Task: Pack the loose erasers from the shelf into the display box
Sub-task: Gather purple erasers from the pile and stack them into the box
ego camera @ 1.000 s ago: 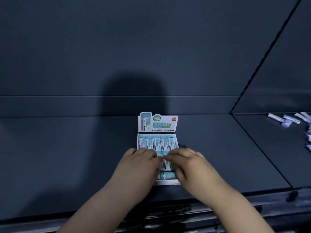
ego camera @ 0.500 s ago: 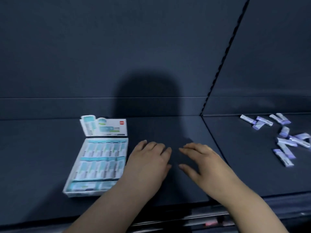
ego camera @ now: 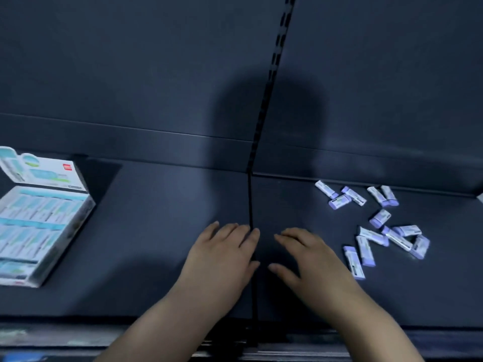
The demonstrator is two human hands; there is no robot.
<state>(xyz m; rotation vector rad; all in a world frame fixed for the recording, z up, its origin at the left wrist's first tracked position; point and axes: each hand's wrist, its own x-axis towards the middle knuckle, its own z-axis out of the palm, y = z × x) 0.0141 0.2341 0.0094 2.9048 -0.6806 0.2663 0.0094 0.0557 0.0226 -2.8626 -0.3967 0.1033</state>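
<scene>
The loose erasers (ego camera: 376, 226) lie scattered on the right section of the shelf (ego camera: 170, 270), from near its back edge toward the middle, well clear of the front edge. Each is a small rectangular block in a white paper sleeve with a purple end exposed. Some touch or overlap one another; others lie apart at mixed angles.

Handling judgement: each eraser is light, firm and slightly rubbery. The paper sleeve is probably smoother than the exposed end and may slide on the block. Grip across the 2 long sides at mid-length, thumb against forefinger. Lift overlapping pieces from the top first.

The right hand (ego camera: 311, 262) is nearest the cluster, palm down, fingers spread and empty; the closest eraser lies just beside its outer edge. The left hand (ego camera: 222, 259) is also flat, empty and spread, its fingertips at the dark seam (ego camera: 252, 283) between the 2 shelf sections.

The display box (ego camera: 39, 231) sits at the left end of the shelf, well apart from the erasers. Its header card stands upright at the back. Rows of teal-labelled erasers appear to fill it, though blur hides any free slot.
</scene>
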